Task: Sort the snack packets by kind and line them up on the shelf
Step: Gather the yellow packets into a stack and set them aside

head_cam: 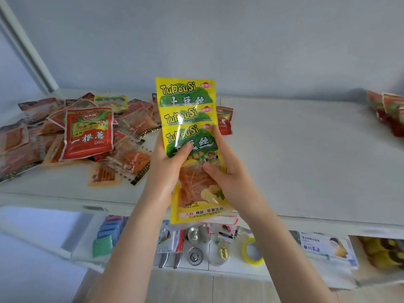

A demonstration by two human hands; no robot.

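Observation:
Both hands hold a fanned stack of three yellow TuDouSi packets (pixel 187 110) upright over the front edge of the white shelf (pixel 295 149). My left hand (pixel 166 171) grips the stack's left side with its thumb across the front. On the right side, my right hand (pixel 227 171) pinches the front packet. A jumbled pile of mixed packets lies at the shelf's left, topped by a red packet (pixel 88 133). One more yellow packet (pixel 111 102) lies at the back of the pile. A red packet (pixel 225 120) peeks out behind the held stack.
Several red and orange packets (pixel 391 112) lie at the shelf's far right. A lower shelf (pixel 229 265) carries coloured sponges (pixel 107 235), metal fittings, a yellow tape roll (pixel 251 251) and boxes. A grey wall backs the shelf; a white post rises at the left.

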